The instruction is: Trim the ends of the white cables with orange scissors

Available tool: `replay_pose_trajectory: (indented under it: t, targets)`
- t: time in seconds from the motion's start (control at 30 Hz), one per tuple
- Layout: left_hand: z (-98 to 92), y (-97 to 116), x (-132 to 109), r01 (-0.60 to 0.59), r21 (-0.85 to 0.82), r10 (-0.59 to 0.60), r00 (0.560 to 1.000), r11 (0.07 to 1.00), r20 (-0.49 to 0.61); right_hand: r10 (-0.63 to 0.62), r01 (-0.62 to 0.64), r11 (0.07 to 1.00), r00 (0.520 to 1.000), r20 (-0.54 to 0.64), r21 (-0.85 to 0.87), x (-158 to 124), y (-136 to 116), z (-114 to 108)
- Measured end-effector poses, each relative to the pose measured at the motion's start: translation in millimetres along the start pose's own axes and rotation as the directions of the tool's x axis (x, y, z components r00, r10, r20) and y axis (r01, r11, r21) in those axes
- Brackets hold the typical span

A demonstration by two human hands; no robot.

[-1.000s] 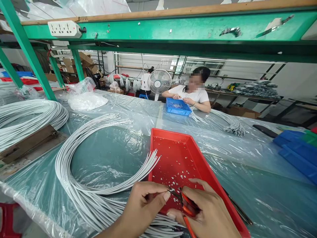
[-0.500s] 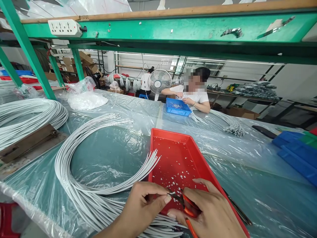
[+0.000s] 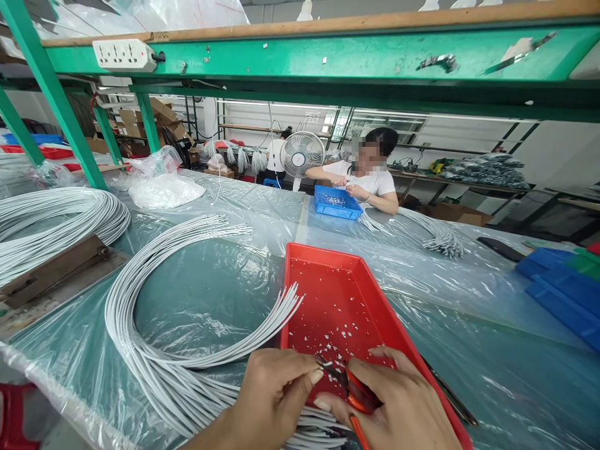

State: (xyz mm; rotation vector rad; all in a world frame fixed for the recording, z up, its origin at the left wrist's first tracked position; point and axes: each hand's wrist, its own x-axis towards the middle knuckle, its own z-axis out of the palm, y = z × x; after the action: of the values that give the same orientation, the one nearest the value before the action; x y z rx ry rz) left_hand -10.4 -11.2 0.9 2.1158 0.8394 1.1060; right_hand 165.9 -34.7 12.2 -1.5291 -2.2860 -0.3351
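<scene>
Over the red tray, my left hand is closed in a pinch on a white cable end, mostly hidden by the fingertips. My right hand grips orange-handled cutting pliers, and their dark jaws meet the cable end at my left fingertips. A big looped bundle of white cables lies to the left and runs under my left wrist. One set of its cut ends rests over the tray's left rim. Small white scraps are scattered on the tray floor.
Along the tray's right side lies a dark metal tool. More coiled cable and a rusty metal block are at left. Across the table, a person works over a blue tray. A green shelf beam spans above.
The pliers' handles have come closer together in my right hand. My left hand has hardly shifted and keeps its pinch.
</scene>
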Motion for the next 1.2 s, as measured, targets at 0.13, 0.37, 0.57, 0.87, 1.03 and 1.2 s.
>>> replay_pose_trajectory:
  t: [0.13, 0.37, 0.57, 0.87, 1.03, 1.2]
  targets:
    - [-5.4, 5.6, 4.8, 0.263, -0.297, -0.23, 0.963, 0.918, 0.142, -0.036, 0.032, 0.999, 0.994, -0.105, -0.033, 1.1, -1.4, -0.6]
    - [-1.4, -0.8, -0.1, 0.32, -0.45, -0.325, 0.943, 0.833, 0.07, -0.035, 0.032, 0.999, 0.991, -0.132, -0.027, 0.7, -5.4, -3.1]
    - [-2.7, -0.7, -1.0, -0.031, -0.025, 0.029, 0.995, 0.999, -0.094, -0.041, 0.037, 0.999, 0.993, -0.111, -0.035, 1.5, -5.9, -5.5]
    - [-1.5, -7.0, -8.1, -0.317, 0.443, 0.411, 0.902, 0.839, -0.134, 0.069, -0.069, 0.998, 0.998, 0.013, 0.006, 1.0, -9.2, -5.8]
    - [-9.2, 1.2, 0.2, 0.045, -0.105, -0.034, 0.994, 0.993, 0.102, 0.01, -0.011, 1.0, 0.997, -0.079, -0.011, 2.2, -6.4, -8.0]
    - [-16.0, 1.6, 7.0, 0.332, -0.462, -0.218, 0.934, 0.822, 0.284, -0.063, 0.061, 0.998, 0.99, -0.126, -0.014, 2.8, -6.1, -8.2]
